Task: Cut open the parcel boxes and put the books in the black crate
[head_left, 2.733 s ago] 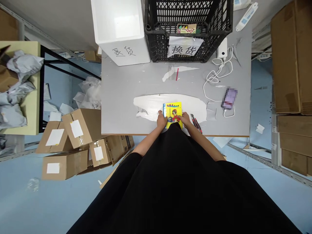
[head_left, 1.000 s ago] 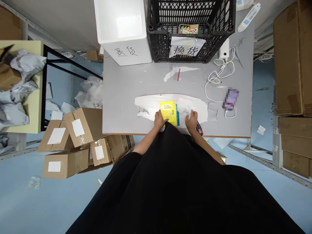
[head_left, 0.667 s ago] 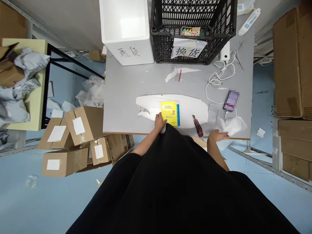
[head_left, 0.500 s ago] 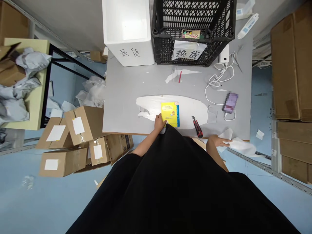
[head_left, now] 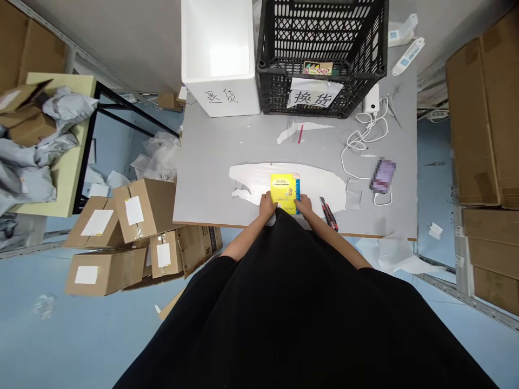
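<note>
A yellow book (head_left: 284, 190) with a blue strip down its right side is between my two hands, over a white sheet (head_left: 322, 181) at the table's front. My left hand (head_left: 267, 206) grips the book's lower left edge, thumb on the cover. On the opposite side, my right hand (head_left: 304, 205) holds the lower right edge, its thumb also on the cover. Just right of that hand lies a red and black box cutter (head_left: 328, 214). Both hands' undersides are hidden.
A white bin (head_left: 221, 75) and a black crate (head_left: 322, 81) stand at the table's back. To the right are a phone (head_left: 383, 175) and white cable (head_left: 357, 141). Cardboard boxes (head_left: 150, 208) are stacked at the left. White wrapping (head_left: 391, 254) lies beyond the front right edge.
My right hand has let go of the white wrapping at the right and come left onto the book's edge. The wrapping has dropped lower. My left hand stays on the book.
</note>
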Tool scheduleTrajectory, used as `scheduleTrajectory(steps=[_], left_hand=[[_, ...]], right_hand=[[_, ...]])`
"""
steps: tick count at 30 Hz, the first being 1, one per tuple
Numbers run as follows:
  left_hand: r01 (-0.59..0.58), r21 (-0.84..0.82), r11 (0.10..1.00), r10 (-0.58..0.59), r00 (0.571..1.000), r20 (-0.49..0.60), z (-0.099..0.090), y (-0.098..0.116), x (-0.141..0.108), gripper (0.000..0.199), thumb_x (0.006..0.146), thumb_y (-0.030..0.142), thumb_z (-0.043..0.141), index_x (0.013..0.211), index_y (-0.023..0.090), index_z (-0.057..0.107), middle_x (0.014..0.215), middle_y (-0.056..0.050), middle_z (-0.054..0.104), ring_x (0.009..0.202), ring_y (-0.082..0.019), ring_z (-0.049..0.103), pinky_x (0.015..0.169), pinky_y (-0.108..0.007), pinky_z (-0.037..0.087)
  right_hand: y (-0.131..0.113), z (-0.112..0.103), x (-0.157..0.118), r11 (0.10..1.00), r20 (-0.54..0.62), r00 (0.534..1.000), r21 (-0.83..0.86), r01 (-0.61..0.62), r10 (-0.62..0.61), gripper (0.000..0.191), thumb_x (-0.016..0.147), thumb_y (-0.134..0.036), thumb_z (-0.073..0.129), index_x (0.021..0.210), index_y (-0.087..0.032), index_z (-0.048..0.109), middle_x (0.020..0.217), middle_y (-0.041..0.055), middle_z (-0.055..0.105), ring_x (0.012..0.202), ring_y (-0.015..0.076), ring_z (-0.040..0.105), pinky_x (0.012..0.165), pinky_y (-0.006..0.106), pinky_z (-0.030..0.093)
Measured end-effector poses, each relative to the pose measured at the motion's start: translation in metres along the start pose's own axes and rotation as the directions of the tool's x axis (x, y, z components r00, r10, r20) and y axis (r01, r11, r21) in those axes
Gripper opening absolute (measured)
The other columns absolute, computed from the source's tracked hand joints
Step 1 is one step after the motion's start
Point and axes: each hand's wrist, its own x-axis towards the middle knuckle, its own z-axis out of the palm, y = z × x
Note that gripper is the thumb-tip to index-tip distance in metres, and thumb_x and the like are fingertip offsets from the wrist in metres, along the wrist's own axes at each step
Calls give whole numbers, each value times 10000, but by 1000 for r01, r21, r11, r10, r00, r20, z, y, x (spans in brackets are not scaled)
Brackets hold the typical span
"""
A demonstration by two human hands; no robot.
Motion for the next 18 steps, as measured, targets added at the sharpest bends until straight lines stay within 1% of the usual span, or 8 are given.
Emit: scheduleTrajectory(steps=[3, 5, 8, 10, 11, 13, 15, 18], left_hand=[[3, -14, 1000, -3, 1000, -13, 0, 1, 1, 680, 827, 165, 644, 1429, 174, 327, 1261, -166, 544, 1223, -299, 542, 963, -383, 469], [2, -20, 1000, -2, 1000, -19, 0, 1, 1, 701, 818, 156, 643, 1441, 175, 321, 1238, -164, 550, 1197, -300, 553, 949, -380, 471], [-12, -18, 1000, 12, 1000, -11, 1, 0, 2, 643, 820, 140, 620, 1415, 202, 386, 1234, -153, 539, 1170, -289, 566, 941, -368, 471], [-25, -18, 1000, 25, 1000, -2, 1, 0, 2, 594, 823, 135, 606, 1386, 219, 434, 1245, -149, 526, 1169, -285, 566, 948, -367, 469], [-29, -20, 999, 29, 1000, 0, 1, 0, 3, 578, 823, 135, 604, 1374, 224, 452, 1249, -148, 521, 1174, -284, 564, 954, -367, 467], [-31, -32, 999, 32, 999, 6, 2, 1, 4, 567, 821, 141, 610, 1363, 231, 471, 1247, -145, 519, 1186, -281, 557, 966, -365, 464], [-34, -50, 998, 35, 999, 17, 3, 4, 4, 562, 823, 162, 624, 1363, 231, 484, 1241, -142, 521, 1196, -277, 550, 981, -364, 461], [-32, -78, 996, 34, 999, 20, 7, 16, 3, 542, 846, 235, 647, 1370, 219, 510, 1265, -156, 522, 1236, -292, 530, 1033, -396, 439]], right_hand=[[0, 5, 10, 985, 44, 991, 115, -131, 127, 393, 969, -391, 617, 1297, -178, 587, 1295, 100, 607, 1095, 222, 635, 921, 443, 560], [2, 6, 15, 962, 64, 979, 185, -202, 193, 372, 963, -385, 624, 1266, -169, 606, 1248, 96, 632, 1048, 211, 649, 887, 419, 571], [5, 8, 19, 919, 82, 960, 279, -279, 267, 292, 888, -318, 670, 1112, -130, 676, 1015, 87, 713, 865, 203, 673, 738, 348, 579], [6, 9, 21, 889, 98, 949, 335, -314, 299, 238, 824, -278, 665, 1008, -128, 687, 848, 67, 720, 758, 207, 669, 654, 325, 562], [6, 10, 21, 874, 109, 945, 360, -327, 309, 223, 812, -276, 654, 984, -137, 673, 806, 54, 713, 727, 206, 668, 635, 323, 558], [7, 12, 22, 847, 132, 938, 402, -347, 321, 212, 812, -289, 625, 981, -162, 627, 793, 38, 705, 692, 200, 665, 620, 327, 558], [8, 15, 22, 817, 152, 932, 449, -361, 328, 218, 818, -307, 601, 998, -188, 571, 841, 35, 707, 693, 197, 666, 624, 339, 563], [7, 17, 20, 781, 149, 928, 504, -368, 341, 230, 815, -325, 581, 1004, -222, 502, 930, 44, 699, 766, 205, 676, 676, 358, 570]])
